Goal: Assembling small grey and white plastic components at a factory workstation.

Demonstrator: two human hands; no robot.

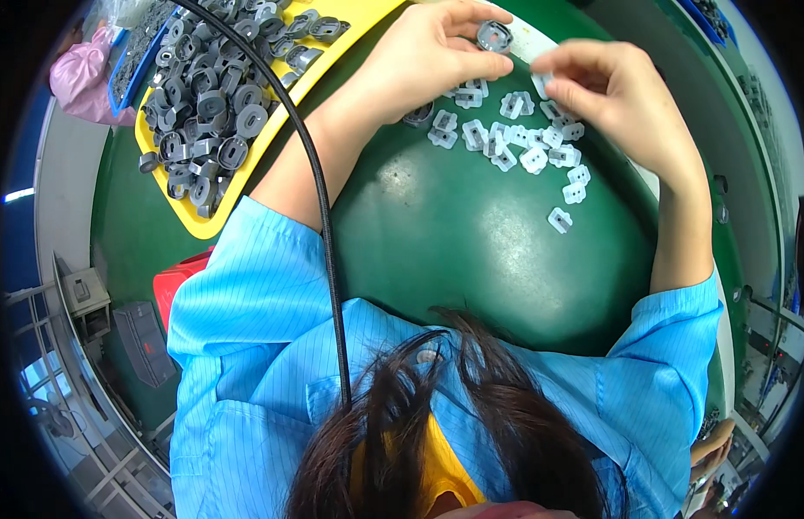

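Between the thumb and fingers of my left hand [437,56] is a round grey plastic part [495,37] with a slot in its middle. To its right, my right hand [605,91] pinches a small translucent white plastic piece [541,80], partly hidden by the fingers. Below both hands, several similar translucent pieces [533,160] lie scattered on the green table [437,233], some touching or overlapping. One piece [559,220] lies apart, nearer to me. Another grey part [418,114] rests on the table just under my left wrist.
A yellow tray [203,227] heaped with grey parts [213,104] stands at the left. Beyond it are a blue bin [125,82] and a pink bag [83,78]. A red container [179,281] sits by my left elbow. A black cable [320,173] crosses over my left forearm.
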